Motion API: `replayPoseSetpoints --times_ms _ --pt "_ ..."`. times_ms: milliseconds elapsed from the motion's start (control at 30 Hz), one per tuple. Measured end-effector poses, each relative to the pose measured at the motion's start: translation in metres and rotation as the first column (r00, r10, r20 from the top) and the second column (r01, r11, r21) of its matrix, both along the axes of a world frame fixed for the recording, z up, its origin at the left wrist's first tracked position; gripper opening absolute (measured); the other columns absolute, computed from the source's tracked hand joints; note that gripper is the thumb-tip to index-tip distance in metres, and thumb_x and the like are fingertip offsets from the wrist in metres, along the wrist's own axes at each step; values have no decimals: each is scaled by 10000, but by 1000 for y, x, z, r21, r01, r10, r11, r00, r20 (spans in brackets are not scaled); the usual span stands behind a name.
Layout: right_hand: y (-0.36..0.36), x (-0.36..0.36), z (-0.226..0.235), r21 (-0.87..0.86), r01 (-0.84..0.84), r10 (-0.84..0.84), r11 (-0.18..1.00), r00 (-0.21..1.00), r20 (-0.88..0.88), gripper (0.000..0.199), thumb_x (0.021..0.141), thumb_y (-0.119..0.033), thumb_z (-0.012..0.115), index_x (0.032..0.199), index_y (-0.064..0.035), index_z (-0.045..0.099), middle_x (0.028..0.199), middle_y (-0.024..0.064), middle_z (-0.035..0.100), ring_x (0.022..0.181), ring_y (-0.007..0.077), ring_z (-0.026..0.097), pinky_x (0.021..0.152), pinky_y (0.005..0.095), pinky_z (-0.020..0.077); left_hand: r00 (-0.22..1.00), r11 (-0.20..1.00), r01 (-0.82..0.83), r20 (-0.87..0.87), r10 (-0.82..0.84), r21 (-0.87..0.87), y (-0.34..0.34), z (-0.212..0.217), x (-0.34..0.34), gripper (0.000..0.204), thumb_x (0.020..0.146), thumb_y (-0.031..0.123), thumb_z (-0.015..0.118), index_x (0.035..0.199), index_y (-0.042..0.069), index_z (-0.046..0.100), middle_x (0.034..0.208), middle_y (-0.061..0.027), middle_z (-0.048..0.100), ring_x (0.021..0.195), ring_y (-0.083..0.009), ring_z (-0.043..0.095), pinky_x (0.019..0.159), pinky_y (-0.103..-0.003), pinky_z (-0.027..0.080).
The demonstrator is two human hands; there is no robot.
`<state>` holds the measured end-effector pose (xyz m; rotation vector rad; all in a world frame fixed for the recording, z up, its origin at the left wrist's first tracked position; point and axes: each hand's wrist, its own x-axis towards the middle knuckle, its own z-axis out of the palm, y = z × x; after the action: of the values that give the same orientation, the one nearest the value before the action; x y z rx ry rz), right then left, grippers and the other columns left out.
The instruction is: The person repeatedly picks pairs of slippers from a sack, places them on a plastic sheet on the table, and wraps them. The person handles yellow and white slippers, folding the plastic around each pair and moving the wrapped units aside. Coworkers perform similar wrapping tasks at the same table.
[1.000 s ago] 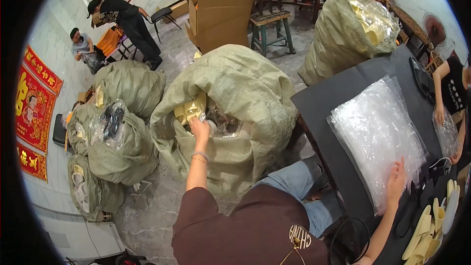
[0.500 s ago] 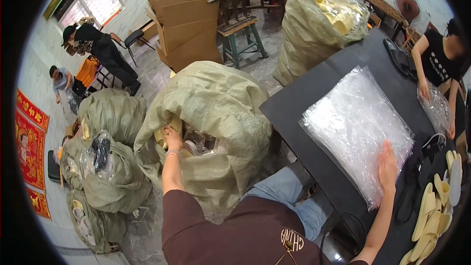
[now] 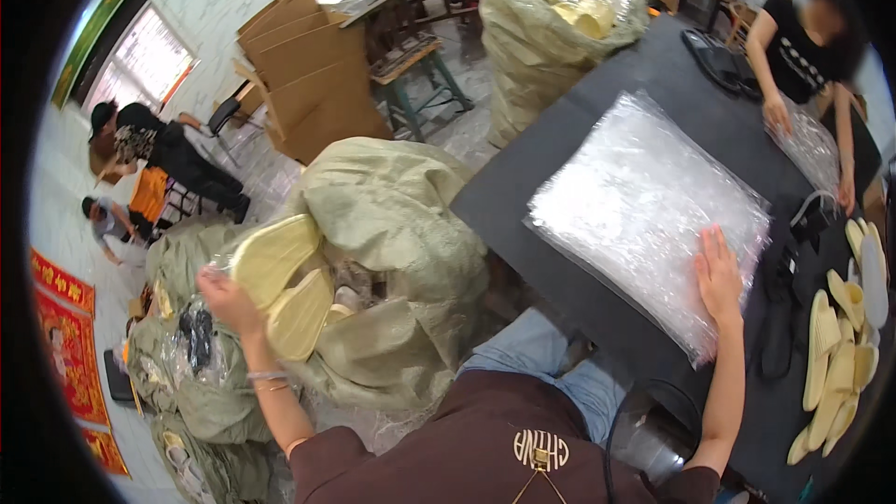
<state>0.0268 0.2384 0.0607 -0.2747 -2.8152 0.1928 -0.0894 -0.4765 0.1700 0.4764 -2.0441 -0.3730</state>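
Observation:
My left hand (image 3: 227, 297) grips a pair of pale yellow slippers (image 3: 278, 257), soles showing, held up over the near side of a big olive woven sack (image 3: 411, 224). A bit of clear plastic glints by its fingers; whether it wraps the whole pair I cannot tell. Inside the sack's mouth, more footwear (image 3: 349, 299) shows partly. My right hand (image 3: 720, 273) lies flat, fingers stretched, on the near right part of a stack of clear plastic bags (image 3: 635, 196). That stack rests on a dark table (image 3: 523, 168).
Several yellow slippers (image 3: 826, 383) lie at the table's right edge, near a black strap (image 3: 777, 317). Across the table a person (image 3: 803, 47) handles clear plastic. Another full sack (image 3: 532, 65) stands beyond the table. More sacks (image 3: 224, 406), cardboard (image 3: 313, 84) and two or more people are leftward.
My left hand has come up out of the sack's mouth and to the left with the slippers in it. My right hand stays flat on the plastic bags. The whole view has shifted.

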Motion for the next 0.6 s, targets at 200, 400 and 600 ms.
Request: replayPoseSetpoints --times_ms 200,400,600 --pt "-1 -3 -1 -23 13 -13 1000 1000 2 497 926 -397 495 1361 -158 473 1455 123 381 1135 375 511 932 456 440 945 864 156 -182 -271 -479 72 73 -7 165 961 71 472 1098 19 550 1022 -151 628 875 -286 615 764 -379 491" --pt "-4 2 5 -29 63 -62 998 998 23 576 891 -507 503 1366 -182 471 1498 163 284 1151 411 499 938 489 437 447 616 181 -494 -746 -767 184 108 -27 163 920 32 494 1082 21 502 1017 -180 600 832 -275 590 778 -358 506" --pt "8 10 2 -23 106 -105 994 994 24 636 870 -567 490 1360 -162 479 1501 194 262 1181 422 488 971 479 420 -90 6 738 -107 -990 -675 363 73 -42 335 738 67 638 1026 71 467 877 -105 488 799 -299 533 615 -351 470"
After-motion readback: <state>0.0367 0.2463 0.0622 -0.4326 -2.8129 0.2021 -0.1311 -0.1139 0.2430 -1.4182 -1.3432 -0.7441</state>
